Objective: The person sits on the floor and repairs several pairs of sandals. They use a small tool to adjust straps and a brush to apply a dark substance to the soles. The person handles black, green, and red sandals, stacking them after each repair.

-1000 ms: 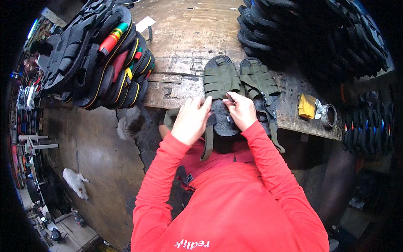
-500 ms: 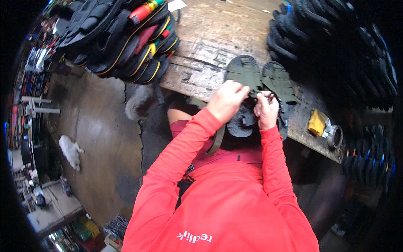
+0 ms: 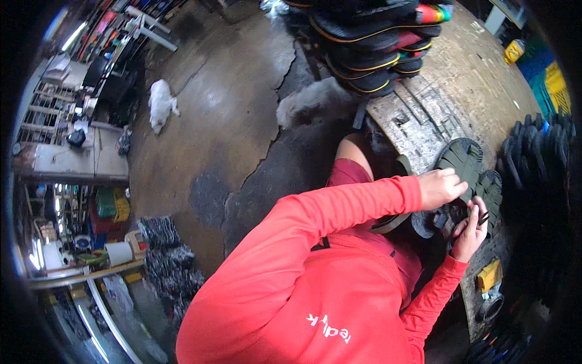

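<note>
My left hand (image 3: 441,188) is closed in a pinch above a dark sandal (image 3: 422,224); what its fingertips hold is hidden. Just to its right, my right hand (image 3: 470,232) is closed with a thin black strap (image 3: 484,216) at its fingers. The sandal sits close to my lap, mostly covered by my hands and left sleeve. An olive strap (image 3: 391,224) hangs beside it under my left forearm. Beyond my hands, two more olive-strapped sandals lie on the bench, one farther (image 3: 462,159) and one to its right (image 3: 492,187).
The worn wooden bench (image 3: 418,127) carries a tall stack of black soles with coloured edges (image 3: 364,54). Rows of dark soles (image 3: 533,145) stand at right. A yellow cloth (image 3: 488,276) and a roll of tape (image 3: 491,307) lie near the bench edge. Two pale furry animals (image 3: 161,105) (image 3: 312,102) rest on the floor.
The view has swung left, so the bench and hands appear farther right. My hands stay close together at the sandal, the left one now over the olive sandal's near end.
</note>
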Available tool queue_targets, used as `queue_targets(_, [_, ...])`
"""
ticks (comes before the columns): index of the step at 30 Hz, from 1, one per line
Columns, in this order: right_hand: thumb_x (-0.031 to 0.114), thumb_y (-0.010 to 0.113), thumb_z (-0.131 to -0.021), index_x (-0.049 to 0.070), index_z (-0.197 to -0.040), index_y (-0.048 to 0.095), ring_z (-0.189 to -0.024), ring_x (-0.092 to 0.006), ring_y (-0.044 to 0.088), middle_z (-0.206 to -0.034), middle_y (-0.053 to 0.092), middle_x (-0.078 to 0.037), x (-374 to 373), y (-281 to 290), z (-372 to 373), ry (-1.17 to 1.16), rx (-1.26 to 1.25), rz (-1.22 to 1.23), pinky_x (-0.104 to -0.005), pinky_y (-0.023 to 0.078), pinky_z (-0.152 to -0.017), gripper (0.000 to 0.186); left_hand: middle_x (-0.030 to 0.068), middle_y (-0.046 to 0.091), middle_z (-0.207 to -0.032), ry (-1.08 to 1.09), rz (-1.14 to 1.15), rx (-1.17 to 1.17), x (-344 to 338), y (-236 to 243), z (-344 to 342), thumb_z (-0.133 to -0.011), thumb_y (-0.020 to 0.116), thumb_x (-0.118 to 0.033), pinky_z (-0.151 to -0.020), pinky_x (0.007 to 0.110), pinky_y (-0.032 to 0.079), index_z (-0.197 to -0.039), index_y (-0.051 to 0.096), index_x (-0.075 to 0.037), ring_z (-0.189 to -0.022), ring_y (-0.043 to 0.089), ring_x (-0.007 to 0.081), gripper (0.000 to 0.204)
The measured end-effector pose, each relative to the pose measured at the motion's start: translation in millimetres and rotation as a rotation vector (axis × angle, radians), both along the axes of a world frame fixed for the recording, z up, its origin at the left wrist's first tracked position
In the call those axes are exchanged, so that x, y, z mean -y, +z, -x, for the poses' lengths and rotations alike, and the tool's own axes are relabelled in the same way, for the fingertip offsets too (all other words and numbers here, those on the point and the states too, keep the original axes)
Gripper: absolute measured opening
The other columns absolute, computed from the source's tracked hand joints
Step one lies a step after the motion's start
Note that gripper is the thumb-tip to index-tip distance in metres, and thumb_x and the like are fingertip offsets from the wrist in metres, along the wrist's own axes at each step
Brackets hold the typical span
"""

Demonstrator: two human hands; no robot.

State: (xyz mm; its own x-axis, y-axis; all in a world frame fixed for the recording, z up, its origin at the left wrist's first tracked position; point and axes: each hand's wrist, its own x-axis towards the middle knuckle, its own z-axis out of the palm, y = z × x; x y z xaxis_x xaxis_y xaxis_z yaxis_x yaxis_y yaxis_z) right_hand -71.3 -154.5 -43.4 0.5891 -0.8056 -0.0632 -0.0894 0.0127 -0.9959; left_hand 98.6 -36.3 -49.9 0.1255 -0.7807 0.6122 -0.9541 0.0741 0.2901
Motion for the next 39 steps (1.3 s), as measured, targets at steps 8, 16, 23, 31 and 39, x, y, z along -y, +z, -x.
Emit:
queue_targets(8, [0.013, 0.060, -0.103, -0.001, -0.138, 0.060, -0.116, -0.0191, 0.063, -0.132, 0.066, -0.011, 11, -2, 1, 0.199, -0.189, 0.154, -0.0328, 0.050, -0.100, 0.037, 0.0071, 0.062, -0.068, 0.089, 0.160, -0.011, 39, -18, 15, -0.081, 0.064, -0.019, -0.060, 0.042, 0.053, -0.078, 0.061, -0.007, -0.066, 0.066, 0.0255, 0.013])
queue_targets(16, [0.007, 0.067, -0.088, -0.003, -0.105, 0.066, -0.076, -0.0192, 0.058, -0.092, 0.065, -0.011, 3, 2, -13, 0.172, -0.035, 0.183, -0.0336, 0.044, -0.067, 0.020, 0.0028, 0.070, -0.072, 0.077, 0.072, 0.159, 67, -40, 17, -0.087, 0.062, -0.030, -0.072, 0.040, 0.051, -0.071, 0.069, -0.017, -0.075, 0.068, 0.0237, 0.022])
queue_targets(23, [0.025, 0.082, -0.081, -0.004, -0.112, 0.074, -0.100, -0.0288, 0.068, -0.109, 0.075, -0.016, 12, 9, -6, 0.123, -0.194, 0.299, -0.0442, 0.053, -0.089, 0.043, 0.0039, 0.075, -0.082, 0.070, -0.310, 0.244, 46, -11, 2, -0.086, 0.063, -0.029, -0.070, 0.045, 0.056, -0.077, 0.076, -0.015, -0.089, 0.071, 0.0283, 0.021])
queue_targets(31, [0.014, 0.065, -0.100, 0.001, -0.124, 0.070, -0.074, -0.0052, 0.058, -0.111, 0.071, -0.004, -10, 25, -3, 0.110, -0.252, 0.056, -0.0205, 0.046, -0.057, 0.028, 0.0108, 0.074, -0.080, -0.115, -0.380, 0.079, 7, 5, 2, -0.078, 0.067, -0.021, -0.068, 0.044, 0.059, -0.078, 0.077, -0.009, -0.080, 0.073, 0.0303, 0.016])
queue_targets(39, [0.011, 0.066, -0.097, 0.006, -0.116, 0.075, -0.078, -0.0138, 0.069, -0.096, 0.076, -0.009, -7, 26, -10, 0.148, -0.288, 0.455, -0.0284, 0.054, -0.070, 0.022, 0.0077, 0.058, -0.076, 0.027, -0.040, 0.079, -9, -1, -11, -0.085, 0.071, -0.016, -0.065, 0.038, 0.053, -0.078, 0.061, -0.010, -0.073, 0.061, 0.0262, 0.014])
